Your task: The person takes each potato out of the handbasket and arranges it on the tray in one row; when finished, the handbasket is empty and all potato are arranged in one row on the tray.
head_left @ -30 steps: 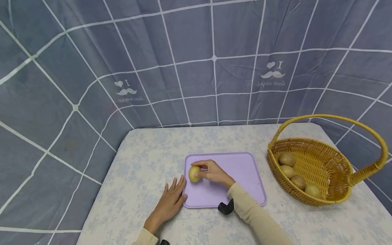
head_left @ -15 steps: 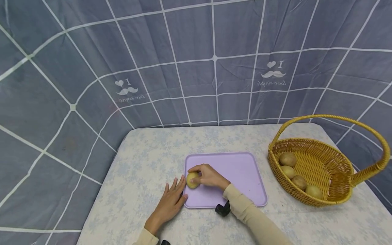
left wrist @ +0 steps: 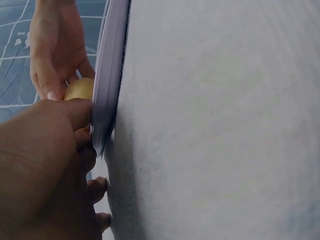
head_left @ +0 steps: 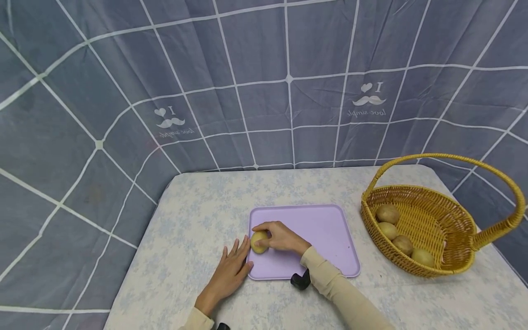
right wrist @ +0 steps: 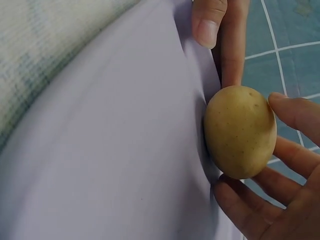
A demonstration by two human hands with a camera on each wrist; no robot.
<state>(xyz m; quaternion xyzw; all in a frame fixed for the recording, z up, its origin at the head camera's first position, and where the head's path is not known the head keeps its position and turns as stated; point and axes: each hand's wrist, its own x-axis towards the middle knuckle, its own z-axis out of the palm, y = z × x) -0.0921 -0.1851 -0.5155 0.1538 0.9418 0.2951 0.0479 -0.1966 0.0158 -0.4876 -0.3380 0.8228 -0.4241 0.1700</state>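
A smooth yellow potato (head_left: 258, 242) sits by the left rim of a lilac tray (head_left: 313, 229). My right hand (head_left: 282, 237) holds it from the right, fingers and thumb curved round its sides. Close up in the right wrist view, the potato (right wrist: 240, 132) lies against the tray surface between thumb and fingertips. My left hand (head_left: 232, 271) rests with spread, straight fingers at the tray's left edge, its thumb and index finger touching the rim. In the left wrist view the left hand (left wrist: 45, 155) partly hides the potato (left wrist: 80, 89).
On the right of the flowered tablecloth (head_left: 198, 201) stands a wicker basket (head_left: 416, 192) with a tall arched handle. Several potatoes (head_left: 402, 245) lie along its left side. A grey curtain with white lines (head_left: 264, 82) hangs behind the table.
My right hand has brought the potato slightly nearer and to the left, down against the tray's left side. Over the last half second it stays almost still. My left hand has not moved.
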